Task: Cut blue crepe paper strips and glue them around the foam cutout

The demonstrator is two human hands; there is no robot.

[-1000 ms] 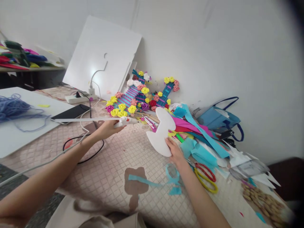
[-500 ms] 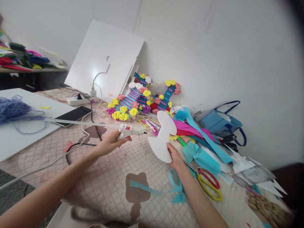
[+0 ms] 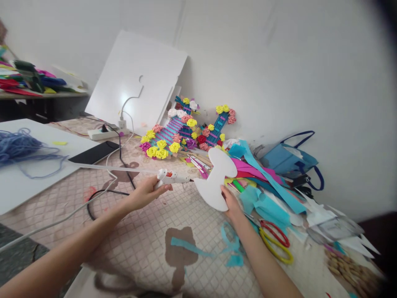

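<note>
My left hand (image 3: 145, 193) is closed round a white glue gun (image 3: 171, 178) with a long glue stick trailing left from its back. Its nozzle points right, almost at the edge of a white foam cut-out (image 3: 215, 179). My right hand (image 3: 230, 203) grips that cut-out by its lower edge and holds it tilted up above the patterned tablecloth (image 3: 145, 231). The glue gun's white cord runs off to the lower left.
Behind stands a blue stick craft with paper roses (image 3: 181, 128) and a white board (image 3: 139, 78) leaning on the wall. Coloured foam strips (image 3: 263, 182), a blue bag (image 3: 285, 159), scissors (image 3: 274, 240), a phone (image 3: 94, 152), a power strip (image 3: 104, 131) and blue yarn (image 3: 18, 145) lie around.
My left hand has brought the glue gun down and to the right, from near the flower craft to the cut-out's left edge. The right hand kept hold of the cut-out.
</note>
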